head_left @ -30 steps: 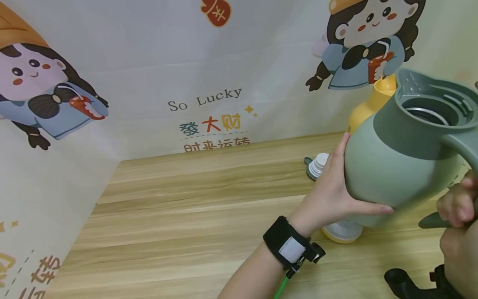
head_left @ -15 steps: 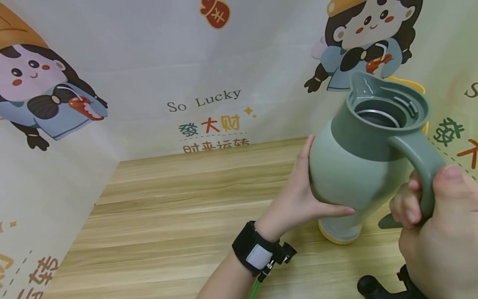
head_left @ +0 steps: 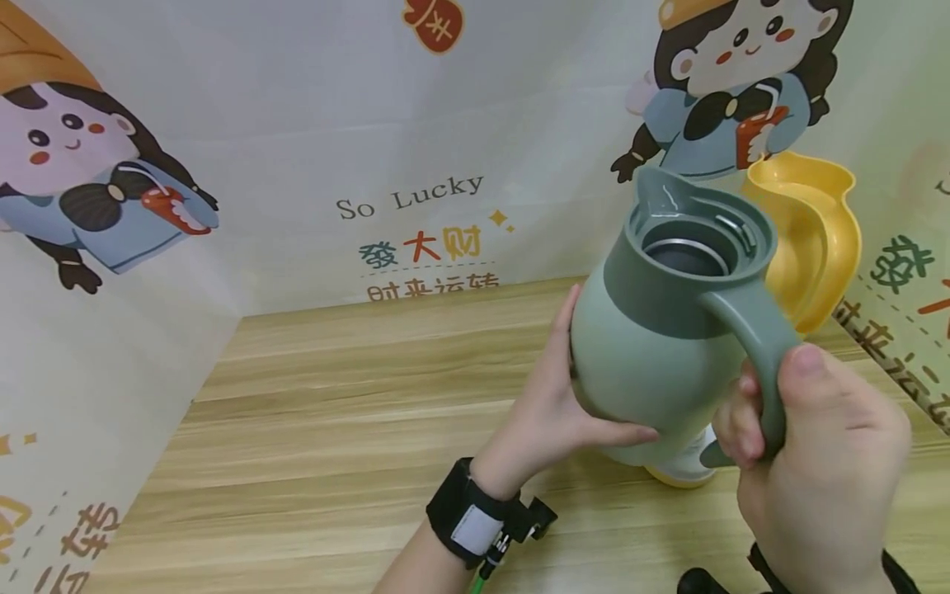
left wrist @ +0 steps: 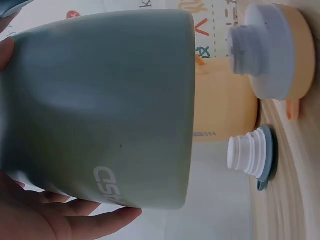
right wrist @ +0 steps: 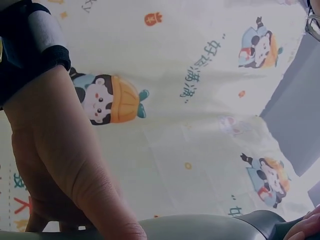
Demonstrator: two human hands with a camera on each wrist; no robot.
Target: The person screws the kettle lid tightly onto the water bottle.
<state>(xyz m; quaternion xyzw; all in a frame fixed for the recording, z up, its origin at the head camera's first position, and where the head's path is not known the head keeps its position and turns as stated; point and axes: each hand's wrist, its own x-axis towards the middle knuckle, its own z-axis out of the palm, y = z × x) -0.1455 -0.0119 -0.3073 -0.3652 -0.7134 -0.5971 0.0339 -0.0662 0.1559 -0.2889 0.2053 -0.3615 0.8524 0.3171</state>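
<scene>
A grey-green thermos jug (head_left: pixel 653 363), lidless with its mouth showing, is held slightly tilted above the table. My left hand (head_left: pixel 542 412) holds the side of its body, fingers and thumb spread round it. My right hand (head_left: pixel 824 462) grips the handle (head_left: pixel 760 355). The jug's lower body fills much of the left wrist view, where its base is apart from the wooden table (left wrist: pixel 280 210). A white stopper with a green cap (left wrist: pixel 250 152) and a white-and-yellow lid (left wrist: pixel 275 50) stand on the table; the jug hides the stopper in the head view.
A yellow jug (head_left: pixel 824 247) stands at the back right, partly behind the green one. Printed sheets (head_left: pixel 312 124) wall the table at the back and sides. A green cable (head_left: pixel 477 584) runs from the left wrist strap (head_left: pixel 471 511).
Both hands have carried the thermos jug leftward and slightly down. More of the yellow jug now shows behind it, while the stopper is covered in the head view.
</scene>
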